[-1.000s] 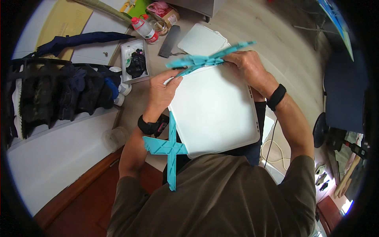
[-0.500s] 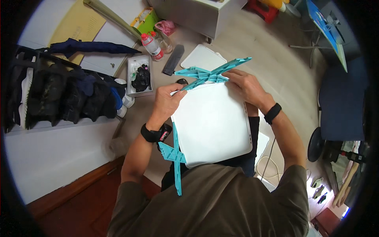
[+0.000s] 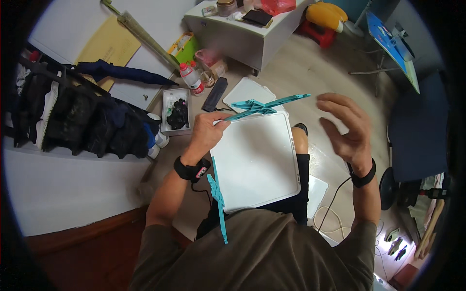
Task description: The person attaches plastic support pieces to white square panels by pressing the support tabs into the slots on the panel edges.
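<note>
A white, round-cornered square panel (image 3: pixel 257 160) lies across my lap. Crossed teal plastic legs (image 3: pixel 257 106) run along its far edge, and a second teal leg piece (image 3: pixel 217 194) hangs at its left side. At the far left corner, the fingers of my left hand (image 3: pixel 205 137) close on the panel and the end of the far teal legs. My right hand (image 3: pixel 347 128) is raised to the right of the panel, touching nothing, with thumb and fingers apart.
More white panels lie on the floor, one (image 3: pixel 247 92) ahead and one (image 3: pixel 317 194) to the right with cables. A box with a black bag (image 3: pixel 177 111), bottles (image 3: pixel 191 77) and a shoe rack (image 3: pixel 73 116) stand left. A white cabinet (image 3: pixel 233 36) is ahead.
My right hand has let go of the far right corner and moved out to the right. The left hand keeps its hold; the teal legs appear slightly turned.
</note>
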Motion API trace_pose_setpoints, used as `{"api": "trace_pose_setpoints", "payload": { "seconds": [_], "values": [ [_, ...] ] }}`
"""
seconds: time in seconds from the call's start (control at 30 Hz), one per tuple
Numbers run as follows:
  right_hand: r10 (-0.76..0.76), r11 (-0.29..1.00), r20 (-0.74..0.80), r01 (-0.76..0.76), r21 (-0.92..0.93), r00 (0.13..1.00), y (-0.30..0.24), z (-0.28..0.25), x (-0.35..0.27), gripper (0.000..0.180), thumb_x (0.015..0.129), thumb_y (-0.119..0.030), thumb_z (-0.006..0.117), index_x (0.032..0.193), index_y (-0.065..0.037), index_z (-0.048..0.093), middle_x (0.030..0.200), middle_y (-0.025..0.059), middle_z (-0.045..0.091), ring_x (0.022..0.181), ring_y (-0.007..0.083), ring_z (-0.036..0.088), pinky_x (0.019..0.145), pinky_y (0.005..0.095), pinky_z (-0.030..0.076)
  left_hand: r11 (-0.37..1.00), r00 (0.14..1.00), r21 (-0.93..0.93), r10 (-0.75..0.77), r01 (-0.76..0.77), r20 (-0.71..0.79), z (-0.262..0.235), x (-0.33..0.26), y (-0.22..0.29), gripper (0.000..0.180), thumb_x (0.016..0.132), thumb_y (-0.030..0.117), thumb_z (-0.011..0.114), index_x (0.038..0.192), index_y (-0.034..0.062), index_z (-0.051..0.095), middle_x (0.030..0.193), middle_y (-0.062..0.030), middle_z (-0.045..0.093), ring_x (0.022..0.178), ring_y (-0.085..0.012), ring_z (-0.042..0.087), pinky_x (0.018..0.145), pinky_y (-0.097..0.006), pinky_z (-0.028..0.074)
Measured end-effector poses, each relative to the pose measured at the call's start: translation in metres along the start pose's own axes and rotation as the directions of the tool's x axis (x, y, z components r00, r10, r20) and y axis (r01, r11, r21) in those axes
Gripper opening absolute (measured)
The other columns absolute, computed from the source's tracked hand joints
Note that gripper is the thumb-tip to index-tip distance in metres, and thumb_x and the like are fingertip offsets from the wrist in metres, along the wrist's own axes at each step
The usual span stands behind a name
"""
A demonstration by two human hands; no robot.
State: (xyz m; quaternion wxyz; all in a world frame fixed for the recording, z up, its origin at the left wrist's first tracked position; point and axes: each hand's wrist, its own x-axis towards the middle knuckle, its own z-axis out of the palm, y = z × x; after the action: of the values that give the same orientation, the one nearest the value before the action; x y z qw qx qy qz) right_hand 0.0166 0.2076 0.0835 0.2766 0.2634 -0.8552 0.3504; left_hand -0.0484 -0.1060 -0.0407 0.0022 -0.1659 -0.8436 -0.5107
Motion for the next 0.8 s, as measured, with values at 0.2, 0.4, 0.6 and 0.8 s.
{"api": "trace_pose_setpoints", "payload": {
  "seconds": [0.2, 0.4, 0.6, 0.8],
  "values": [
    [-0.163, 0.91, 0.375, 0.286, -0.301, 0.913, -0.023, 0.019, 0.038, 0.05, 0.067, -0.012, 0.076, 0.112, 0.001, 0.058, 0.105, 0.0161, 0.064, 0.097, 0.0314, 0.061, 0.085, 0.0384, 0.049, 0.996, 0.998, 0.084, -0.002, -0.002, 0.059, -0.005, 0.01, 0.035, 0.02, 0.08, 0.006, 0.067, 0.097, -0.002, 0.071, 0.08, -0.0138, 0.072, 0.071, -0.0129, 0.065, 0.066, -0.028, 0.05],
    [0.189, 0.906, 0.669, 0.136, -0.401, 0.718, -0.018, 0.023, 0.051, 0.05, 0.07, -0.019, 0.077, 0.115, -0.005, 0.06, 0.086, 0.0125, 0.067, 0.084, 0.0318, 0.063, 0.074, 0.0403, 0.049, 0.989, 0.998, 0.149, -0.02, 0.01, 0.061, -0.004, 0.015, 0.052, 0.019, 0.079, 0.004, 0.065, 0.096, 0.0007, 0.072, 0.076, -0.0154, 0.07, 0.065, -0.0147, 0.064, 0.062, -0.03, 0.049],
    [0.244, 0.894, 0.687, 0.116, -0.434, 0.685, -0.012, 0.02, 0.046, 0.024, 0.079, -0.03, 0.073, 0.086, -0.007, 0.07, 0.065, 0.0139, 0.063, 0.069, 0.0329, 0.063, 0.063, 0.043, 0.047, 0.976, 0.996, 0.209, 0.039, -0.055, 0.079, -0.004, 0.02, 0.07, 0.02, 0.077, 0.004, 0.063, 0.095, 0.001, 0.073, 0.076, -0.018, 0.069, 0.063, -0.0192, 0.065, 0.061, -0.032, 0.049],
    [0.251, 0.917, 0.756, 0.103, -0.387, 0.605, 0.008, 0.006, 0.049, 0.021, 0.086, -0.028, 0.067, 0.095, -0.009, 0.071, 0.078, 0.0119, 0.068, 0.071, 0.0311, 0.063, 0.064, 0.0418, 0.047, 0.978, 0.991, 0.174, 0.102, -0.116, 0.087, 0.007, 0.018, 0.092, 0.02, 0.077, 0.006, 0.064, 0.094, -0.0002, 0.073, 0.076, -0.019, 0.069, 0.064, -0.0199, 0.066, 0.063, -0.032, 0.051]
  ]
}}
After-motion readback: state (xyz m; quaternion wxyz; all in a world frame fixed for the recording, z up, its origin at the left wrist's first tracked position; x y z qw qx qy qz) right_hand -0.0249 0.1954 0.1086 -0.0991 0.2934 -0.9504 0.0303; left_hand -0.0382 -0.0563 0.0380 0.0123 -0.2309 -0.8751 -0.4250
